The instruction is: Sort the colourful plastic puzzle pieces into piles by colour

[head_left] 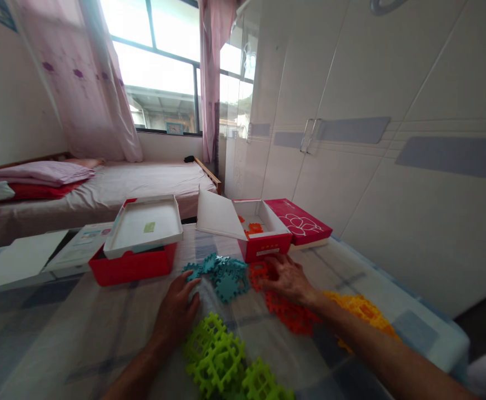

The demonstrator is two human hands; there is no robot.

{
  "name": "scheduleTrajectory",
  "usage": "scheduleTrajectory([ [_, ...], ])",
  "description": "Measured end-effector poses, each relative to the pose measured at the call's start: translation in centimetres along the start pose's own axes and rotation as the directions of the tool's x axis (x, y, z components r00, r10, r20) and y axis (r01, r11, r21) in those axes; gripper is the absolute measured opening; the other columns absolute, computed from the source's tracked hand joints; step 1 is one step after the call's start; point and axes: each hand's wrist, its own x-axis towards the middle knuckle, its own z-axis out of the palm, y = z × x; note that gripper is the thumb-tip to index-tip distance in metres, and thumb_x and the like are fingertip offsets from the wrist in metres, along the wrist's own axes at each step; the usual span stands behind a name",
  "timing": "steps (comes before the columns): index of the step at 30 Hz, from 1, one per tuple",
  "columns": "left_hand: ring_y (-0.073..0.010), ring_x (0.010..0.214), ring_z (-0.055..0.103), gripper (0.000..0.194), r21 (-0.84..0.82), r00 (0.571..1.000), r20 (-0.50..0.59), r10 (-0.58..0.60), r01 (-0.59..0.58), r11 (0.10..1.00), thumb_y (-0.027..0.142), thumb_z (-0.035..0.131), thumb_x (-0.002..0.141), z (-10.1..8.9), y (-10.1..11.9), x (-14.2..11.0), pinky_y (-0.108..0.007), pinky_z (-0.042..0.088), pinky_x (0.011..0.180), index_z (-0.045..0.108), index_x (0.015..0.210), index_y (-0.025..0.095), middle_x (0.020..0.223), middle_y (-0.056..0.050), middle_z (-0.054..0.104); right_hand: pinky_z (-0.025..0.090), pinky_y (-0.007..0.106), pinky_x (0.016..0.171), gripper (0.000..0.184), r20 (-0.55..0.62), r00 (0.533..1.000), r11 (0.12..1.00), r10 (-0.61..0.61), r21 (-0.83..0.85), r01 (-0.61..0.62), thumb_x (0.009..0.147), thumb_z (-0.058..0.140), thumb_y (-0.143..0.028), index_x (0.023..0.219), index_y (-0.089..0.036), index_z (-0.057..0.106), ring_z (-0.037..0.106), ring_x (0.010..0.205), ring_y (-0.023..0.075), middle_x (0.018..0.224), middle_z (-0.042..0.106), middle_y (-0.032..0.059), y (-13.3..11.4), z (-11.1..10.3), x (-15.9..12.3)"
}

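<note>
My left hand (176, 305) is over the table with fingers apart, its fingertips at the left edge of a pile of teal interlocking plastic pieces (228, 280). My right hand (289, 279) reaches across red interlocking pieces (290, 314), thumb and fingers spread around an orange-red piece (258, 273) and its neighbours, close to the front of the red box. Whether its fingertips grip any piece is hard to see. Lime-green pieces (221, 358) form a heap nearest me. Yellow-orange pieces (361, 312) lie beyond my right forearm.
An open red box (267, 247) holds a few orange pieces, its white flap (220, 214) raised. Beside it is a dark-pink lid (296, 221). On the left, a white tray-like lid (143, 225) rests on another red box (134, 268). A bed and wardrobe stand behind.
</note>
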Motion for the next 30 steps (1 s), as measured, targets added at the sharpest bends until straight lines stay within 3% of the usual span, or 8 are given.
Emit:
scheduleTrajectory([
  [3,-0.0262,0.114,0.052,0.031,0.024,1.0,0.02,0.002,-0.003,1.0,0.025,0.045,0.081,-0.1,0.0,0.0,-0.046,0.043,0.098,0.064,0.104,0.017,0.124,-0.012,0.054,0.033,0.047,0.092,0.07,0.05,0.998,0.999,0.034,-0.035,-0.033,0.069,0.059,-0.063,0.129,-0.03,0.046,0.035,0.123,0.032,0.136,0.041,0.0093,-0.1,1.2,0.0],
  [7,-0.0253,0.114,0.052,0.029,0.041,1.0,0.012,0.012,-0.012,0.999,0.026,0.045,0.081,-0.1,0.0,0.0,-0.045,0.043,0.098,0.064,0.102,0.017,0.122,-0.011,0.055,0.035,0.043,0.092,0.059,0.001,1.0,1.0,-0.001,0.0,0.001,0.074,0.059,-0.054,0.127,-0.031,0.049,0.041,0.118,0.0296,0.131,0.047,0.0071,0.3,1.4,0.1],
  [11,-0.0259,0.114,0.052,0.029,0.034,1.0,0.016,0.016,-0.017,0.999,0.026,0.046,0.081,0.0,-0.1,-0.1,-0.045,0.043,0.097,0.064,0.101,0.018,0.122,-0.011,0.055,0.038,0.036,0.091,0.061,-0.088,0.995,0.986,-0.04,0.16,0.054,0.071,0.064,-0.041,0.128,-0.025,0.049,0.047,0.111,0.025,0.122,0.053,0.008,0.8,1.3,-0.2],
  [17,-0.0258,0.114,0.051,0.029,0.043,1.0,0.025,0.016,-0.017,0.999,0.025,0.045,0.082,-0.1,0.0,-0.1,-0.046,0.043,0.098,0.064,0.101,0.017,0.123,-0.012,0.054,0.044,0.03,0.081,0.031,-0.112,0.992,0.903,-0.063,0.417,0.105,0.076,0.057,-0.03,0.105,-0.02,0.061,0.058,0.087,0.0192,0.096,0.062,0.004,1.0,1.5,-0.6],
  [21,-0.026,0.116,0.05,0.029,0.057,0.999,0.031,0.01,-0.012,0.998,0.024,0.044,0.082,-0.1,0.2,-0.1,-0.046,0.043,0.098,0.063,0.102,0.016,0.124,-0.013,0.052,0.046,0.028,0.077,0.025,-0.135,0.991,0.851,-0.002,0.519,0.072,0.076,0.057,-0.03,0.098,-0.019,0.061,0.06,0.083,0.0183,0.093,0.064,0.0027,1.3,1.3,-1.1],
  [26,-0.0265,0.117,0.049,0.028,0.056,1.0,0.028,-0.003,0.001,0.998,0.022,0.046,0.081,-0.1,0.3,-0.2,-0.046,0.042,0.1,0.063,0.103,0.018,0.125,-0.012,0.052,0.047,0.03,0.077,0.033,-0.273,0.956,0.837,0.105,0.543,0.064,0.075,0.058,-0.039,0.102,-0.02,0.057,0.061,0.086,0.0198,0.098,0.064,0.004,1.5,-1.9,-0.8],
  [30,-0.0269,0.117,0.049,0.028,0.054,1.0,0.029,-0.003,0.001,0.999,0.021,0.046,0.081,-0.2,0.4,-0.2,-0.045,0.042,0.099,0.064,0.103,0.017,0.125,-0.013,0.052,0.046,0.032,0.079,0.034,-0.393,0.915,0.919,0.092,0.388,0.075,0.073,0.061,-0.04,0.1,-0.019,0.058,0.061,0.085,0.0196,0.096,0.065,0.004,0.5,-6.1,3.2],
])
